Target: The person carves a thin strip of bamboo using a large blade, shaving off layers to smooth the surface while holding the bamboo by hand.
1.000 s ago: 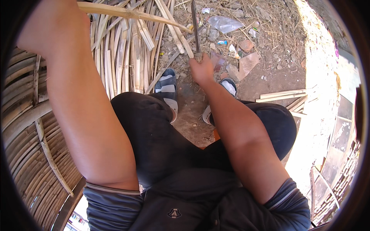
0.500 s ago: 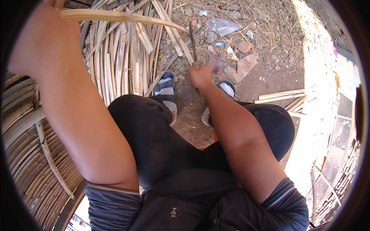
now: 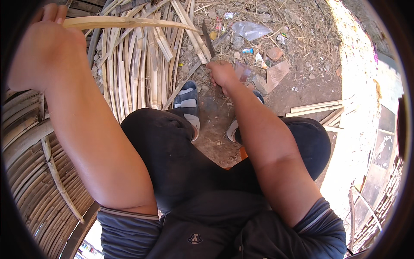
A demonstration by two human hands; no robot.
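At the upper left, my left hand [image 3: 54, 54] is closed around one end of a pale split-bamboo strip [image 3: 129, 22]. The strip reaches across to the right, over other strips, and its thin far tip comes close to a dark knife blade [image 3: 208, 41]. My right hand [image 3: 222, 74] grips this knife in front of my feet, its fingers wrapped round the handle, which they mostly hide. The blade points away from me and leans a little to the left. From this view I cannot tell whether blade and strip touch.
Many split-bamboo strips [image 3: 136, 75] lie in a pile left of my feet. Ahead are a clear plastic bag [image 3: 251, 31], broken shards [image 3: 277, 75] and litter on dirt. More strips [image 3: 317, 108] lie at the right, and a slatted bamboo panel [image 3: 39, 172] stands at the left.
My right hand has shifted slightly left, and the knife now leans left with more of its blade showing. The strip in my left hand has moved slightly left.
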